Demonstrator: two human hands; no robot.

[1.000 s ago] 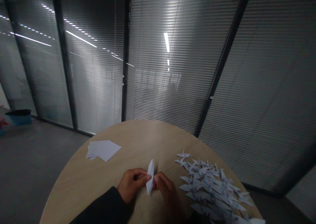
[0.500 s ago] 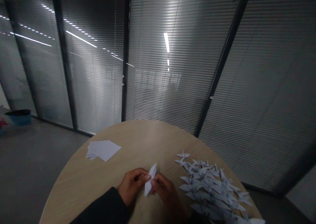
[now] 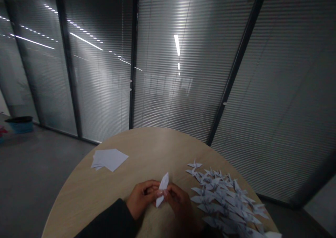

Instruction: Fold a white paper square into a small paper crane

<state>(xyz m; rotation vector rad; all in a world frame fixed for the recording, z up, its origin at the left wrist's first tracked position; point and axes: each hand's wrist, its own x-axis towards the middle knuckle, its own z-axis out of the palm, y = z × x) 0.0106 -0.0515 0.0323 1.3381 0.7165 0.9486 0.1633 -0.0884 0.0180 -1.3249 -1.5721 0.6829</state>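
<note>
A narrow folded white paper point(image 3: 164, 181), pointed at both ends, stands tilted above the near middle of the table. My left hand point(image 3: 141, 197) pinches it from the left side, thumb laid across its middle. From the right, my right hand point(image 3: 179, 200) grips the same paper, its thumb tip close beside the left thumb. Both thumbs cover the paper's middle, so the folds there are hidden. To the right lies a heap of folded white paper cranes point(image 3: 223, 196), near my right hand but apart from it.
A small fanned stack of white paper sheets point(image 3: 111, 158) lies at the left of the round wooden table point(image 3: 154, 143). Glass partitions with blinds point(image 3: 173, 101) stand behind the table. A blue tub point(image 3: 22, 124) sits on the floor at far left.
The folded paper has shifted slightly right and tilted a little. Both thumbs have come together over its middle, covering more of it. The crane heap and sheets are unmoved.
</note>
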